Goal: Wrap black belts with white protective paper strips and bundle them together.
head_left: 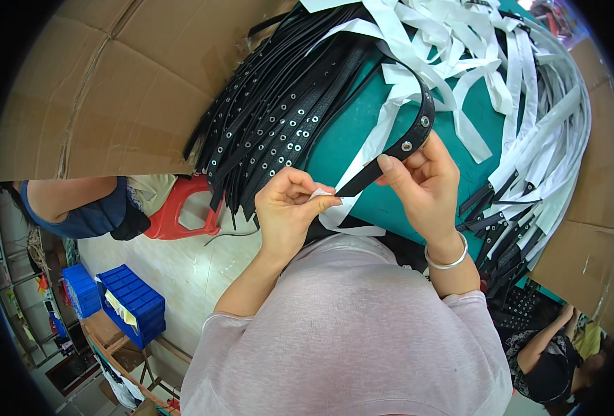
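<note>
A black strap with metal eyelets point(425, 119) curves up from my hands over the green tabletop point(452, 139). My left hand point(289, 208) pinches the strap's near end together with a bit of white backing strip. Farther along, by an eyelet, my right hand point(425, 184) grips the strap between thumb and fingers. A white strip point(369, 149) runs behind the strap and hangs past the table's near edge. Left of my hands lies a thick bundle of black eyelet straps point(265, 132). Loose white strips point(452, 55) are heaped at the far side.
More straps with white strips point(542, 145) drape over the table's right side. Cardboard sheets stand at left point(50, 90) and right point(584, 256). A red plastic stool point(182, 208) and blue crates point(133, 305) are at left. Other people sit at left point(78, 204) and lower right point(549, 360).
</note>
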Demonstrator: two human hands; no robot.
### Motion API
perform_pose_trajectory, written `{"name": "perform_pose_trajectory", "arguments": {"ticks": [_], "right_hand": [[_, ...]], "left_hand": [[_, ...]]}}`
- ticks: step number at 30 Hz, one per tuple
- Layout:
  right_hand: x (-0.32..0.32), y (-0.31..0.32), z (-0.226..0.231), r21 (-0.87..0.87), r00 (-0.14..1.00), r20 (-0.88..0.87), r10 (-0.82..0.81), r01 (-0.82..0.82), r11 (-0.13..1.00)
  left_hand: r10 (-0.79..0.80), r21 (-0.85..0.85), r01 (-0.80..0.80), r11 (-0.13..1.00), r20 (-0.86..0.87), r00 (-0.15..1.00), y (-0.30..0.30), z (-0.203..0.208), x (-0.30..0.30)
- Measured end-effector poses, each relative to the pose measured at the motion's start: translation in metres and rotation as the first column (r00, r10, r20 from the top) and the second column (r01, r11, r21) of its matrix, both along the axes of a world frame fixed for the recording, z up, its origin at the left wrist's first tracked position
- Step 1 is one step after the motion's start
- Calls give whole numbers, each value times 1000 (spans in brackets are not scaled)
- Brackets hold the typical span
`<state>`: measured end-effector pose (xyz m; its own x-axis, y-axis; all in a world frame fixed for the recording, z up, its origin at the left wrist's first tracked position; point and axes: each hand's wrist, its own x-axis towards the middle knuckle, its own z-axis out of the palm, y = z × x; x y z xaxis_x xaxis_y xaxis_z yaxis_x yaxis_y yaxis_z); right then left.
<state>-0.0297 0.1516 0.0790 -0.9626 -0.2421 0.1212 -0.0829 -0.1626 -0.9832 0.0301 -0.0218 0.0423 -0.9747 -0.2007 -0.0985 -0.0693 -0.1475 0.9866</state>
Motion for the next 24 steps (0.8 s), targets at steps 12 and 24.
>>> {"name": "perform_pose_trajectory", "arguments": {"ticks": [12,24], "right_hand": [[-2,-2,-2,88,997,-24,71,-69,994],[-6,-7,-8,263,991,-46,123,-107,959]], "left_hand": [[-35,-130,41,991,49,998,0,1,3],[-222,116,212,970,75,972,-9,-11,-4]]}}
